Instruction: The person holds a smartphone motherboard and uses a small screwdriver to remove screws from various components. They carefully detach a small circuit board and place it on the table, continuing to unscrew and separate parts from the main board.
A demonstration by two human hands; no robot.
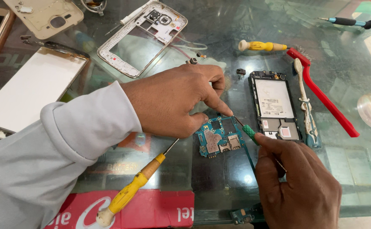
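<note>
A blue circuit board [218,138] lay on the glass bench [355,169] just right of the frame's centre, between the two hands. The left hand [175,99], reaching in from the left in a grey sleeve [58,148], was curled over the board's upper left edge, its forefinger pressed down on the top of the board. The right hand [298,186], coming up from the lower right, pinched a green-handled tool [250,132] between thumb and fingers, the thin metal tip touching the board's upper right corner just beside the left forefinger.

A yellow-handled screwdriver [130,191] lay slanting at the lower left, its shaft running under the left hand. Right of the board sat an opened phone body [275,106], and beside that a worn whitish brush [305,104] and a red brush [321,95]. Another yellow-handled tool [262,46] lay above them, and a black and teal driver [349,21] in the upper right corner. A white phone frame [141,38] rested at the upper middle, a screen panel [30,89] at the left, and a beige back cover [45,15] in the upper left corner.
</note>
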